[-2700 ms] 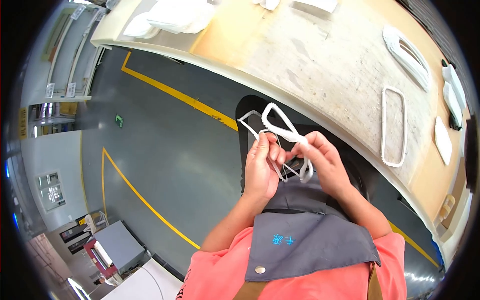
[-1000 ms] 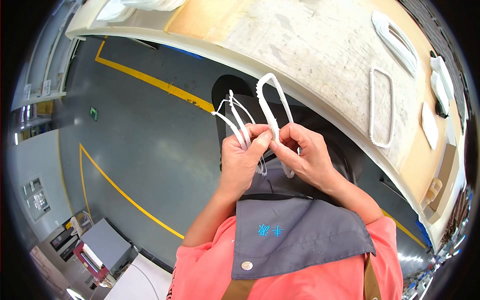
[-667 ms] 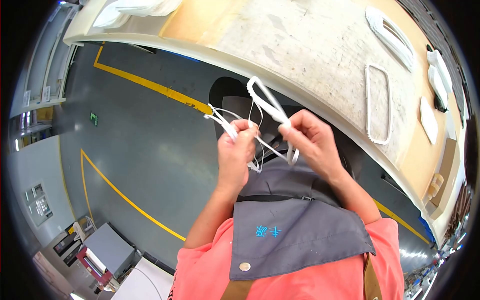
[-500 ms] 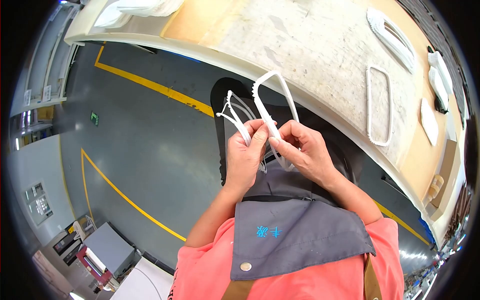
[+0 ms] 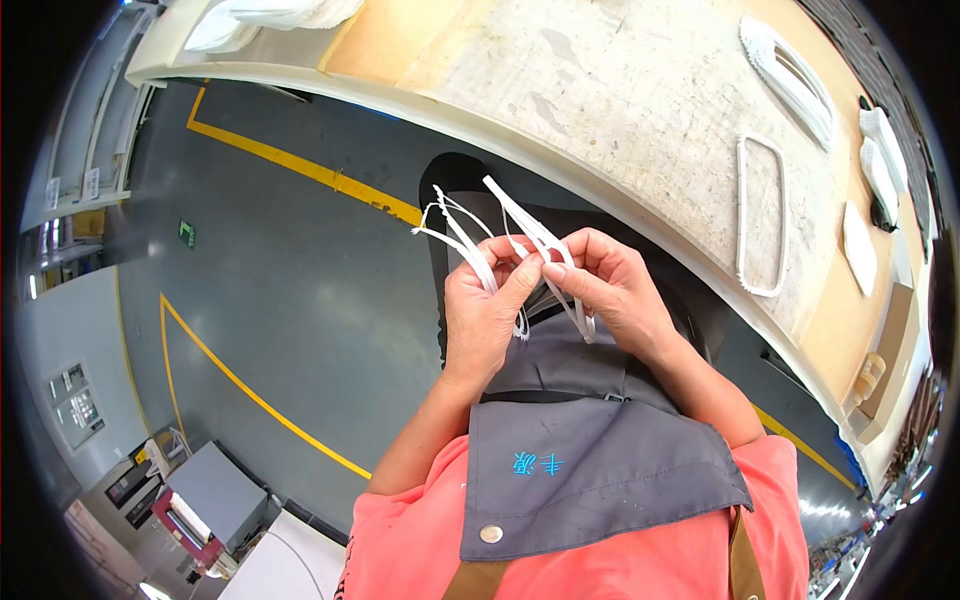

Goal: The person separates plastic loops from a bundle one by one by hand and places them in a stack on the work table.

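Note:
Above my lap, my left hand (image 5: 482,305) is closed round a white loop-like trim piece (image 5: 462,243) with a ribbed end and a thin stringy strand hanging off it. My right hand (image 5: 618,285) pinches a second white rectangular trim frame (image 5: 528,224), seen nearly edge-on. Both thumbs and fingertips meet where the two pieces come together, so the contact between them is partly hidden. Lower parts of the loops show below the fingers, in front of the grey apron (image 5: 600,470).
A worktable (image 5: 610,90) curves across the top and right. On it lie a single white rectangular frame (image 5: 743,210), a stack of white frames (image 5: 785,85), white pieces (image 5: 860,248) and a cardboard strip (image 5: 890,345). Grey floor (image 5: 300,240) with yellow lines spreads to the left.
The frame in my right hand has turned from showing its open loop to nearly edge-on, its top moving left and down. The left hand's piece has shifted slightly left.

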Motion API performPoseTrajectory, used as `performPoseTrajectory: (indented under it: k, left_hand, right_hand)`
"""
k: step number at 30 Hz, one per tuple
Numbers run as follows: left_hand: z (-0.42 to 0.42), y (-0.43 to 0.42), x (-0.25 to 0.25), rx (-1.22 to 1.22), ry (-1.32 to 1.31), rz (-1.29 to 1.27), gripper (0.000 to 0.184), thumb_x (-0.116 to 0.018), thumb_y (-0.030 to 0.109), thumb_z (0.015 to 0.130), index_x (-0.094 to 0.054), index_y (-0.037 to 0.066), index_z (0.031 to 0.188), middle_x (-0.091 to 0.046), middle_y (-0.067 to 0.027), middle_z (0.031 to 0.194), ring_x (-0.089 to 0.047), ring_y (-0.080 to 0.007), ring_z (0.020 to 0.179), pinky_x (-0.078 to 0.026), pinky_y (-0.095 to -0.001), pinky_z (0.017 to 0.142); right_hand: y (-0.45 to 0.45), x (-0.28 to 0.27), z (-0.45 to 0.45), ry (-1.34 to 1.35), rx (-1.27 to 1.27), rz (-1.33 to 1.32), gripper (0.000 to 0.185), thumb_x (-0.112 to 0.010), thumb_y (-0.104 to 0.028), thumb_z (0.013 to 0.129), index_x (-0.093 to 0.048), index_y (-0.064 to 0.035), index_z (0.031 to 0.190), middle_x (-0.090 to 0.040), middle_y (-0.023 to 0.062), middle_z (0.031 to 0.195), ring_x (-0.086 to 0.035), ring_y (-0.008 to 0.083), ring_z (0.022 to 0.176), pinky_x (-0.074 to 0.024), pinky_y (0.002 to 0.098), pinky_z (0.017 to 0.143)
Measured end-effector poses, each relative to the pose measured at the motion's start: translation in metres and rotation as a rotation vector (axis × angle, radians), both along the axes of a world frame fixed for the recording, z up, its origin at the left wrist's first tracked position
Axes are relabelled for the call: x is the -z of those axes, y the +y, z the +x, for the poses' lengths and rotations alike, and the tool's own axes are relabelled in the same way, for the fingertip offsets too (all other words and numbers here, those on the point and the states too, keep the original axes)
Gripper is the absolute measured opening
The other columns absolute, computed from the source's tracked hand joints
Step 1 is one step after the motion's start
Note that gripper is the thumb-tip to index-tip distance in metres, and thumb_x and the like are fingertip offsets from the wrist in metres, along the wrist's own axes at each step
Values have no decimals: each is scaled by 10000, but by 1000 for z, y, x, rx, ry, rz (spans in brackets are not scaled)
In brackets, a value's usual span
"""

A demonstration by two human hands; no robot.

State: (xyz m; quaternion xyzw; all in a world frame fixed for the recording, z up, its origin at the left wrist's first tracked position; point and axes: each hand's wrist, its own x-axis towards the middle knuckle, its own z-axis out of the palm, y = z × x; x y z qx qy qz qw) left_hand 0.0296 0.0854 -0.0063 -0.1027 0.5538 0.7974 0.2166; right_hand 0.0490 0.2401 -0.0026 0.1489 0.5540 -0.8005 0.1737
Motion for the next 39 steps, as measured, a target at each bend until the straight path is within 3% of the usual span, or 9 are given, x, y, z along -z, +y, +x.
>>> performPoseTrajectory:
  k: [4,9,12,13,16,21,26,33,39]
  left_hand:
    - [3,1,8,5,-12,-108,189,-616,109,904,-640,-36,1024,-635,-37,894,-574,-72,801,-456,-210,734]
    - [2,9,1,25,12,-135,174,-567,171,943,-628,20,1003,-515,53,665,-370,15,512,-218,-161,414]
    - [-5,6,10,-200,-222,107,178,-517,200,965,-595,41,984,-594,-20,749,-476,-27,589,-237,-163,386]
    - [-12,-13,25,-129,-241,316,157,-484,190,969,-562,54,978,-633,-84,868,-572,-117,748,-436,-201,487]
    - [-22,-55,53,-381,-397,570,141,-472,147,959,-550,31,979,-624,-96,902,-591,-224,918,-470,-412,947]
    - [-32,-125,38,-490,-224,293,140,-478,207,978,-508,70,986,-408,8,676,-393,-103,555,-489,-321,699]
    - [-34,-128,5,-326,57,-277,216,-436,253,996,-493,44,997,-531,-33,752,-508,-106,614,-491,-289,598]
    - [-15,-49,-13,-13,-80,-44,329,-443,271,990,-494,-12,1151,-636,-159,1028,-624,-235,983,-542,-352,776]
    - [6,-10,-17,65,-161,269,330,-398,281,1010,-517,5,1146,-593,-101,1118,-575,-148,1029,-452,-299,911]
  right_hand:
    - [2,10,2,31,-19,25,150,-643,-161,891,-571,-29,899,-577,-29,794,-495,9,699,-410,173,614]
    - [2,13,1,37,-67,135,156,-639,-180,894,-567,-42,885,-576,-36,805,-498,8,712,-403,168,618]
    - [7,-7,-2,-21,-6,-92,149,-639,-191,887,-567,-61,888,-556,-49,790,-465,-2,665,-378,171,561]
    - [18,-6,-1,-73,37,-150,126,-626,-182,887,-566,-72,893,-533,-57,774,-417,-5,618,-339,175,524]
    - [60,-10,-3,151,398,-273,112,-585,-140,884,-560,-41,929,-513,-9,766,-462,43,652,-352,186,514]
    - [159,-43,10,428,467,-447,138,-489,-78,952,-462,18,1048,-432,4,838,-377,38,656,-320,167,506]
    - [125,-67,23,349,519,146,139,-539,-82,922,-502,14,1016,-477,5,834,-402,30,641,-334,168,537]
    - [19,-54,3,171,-42,303,124,-646,-124,860,-582,-30,910,-535,-36,735,-471,26,642,-390,193,558]
    - [-6,-19,1,187,-176,423,202,-649,-156,847,-594,5,956,-554,35,709,-485,73,617,-424,247,559]
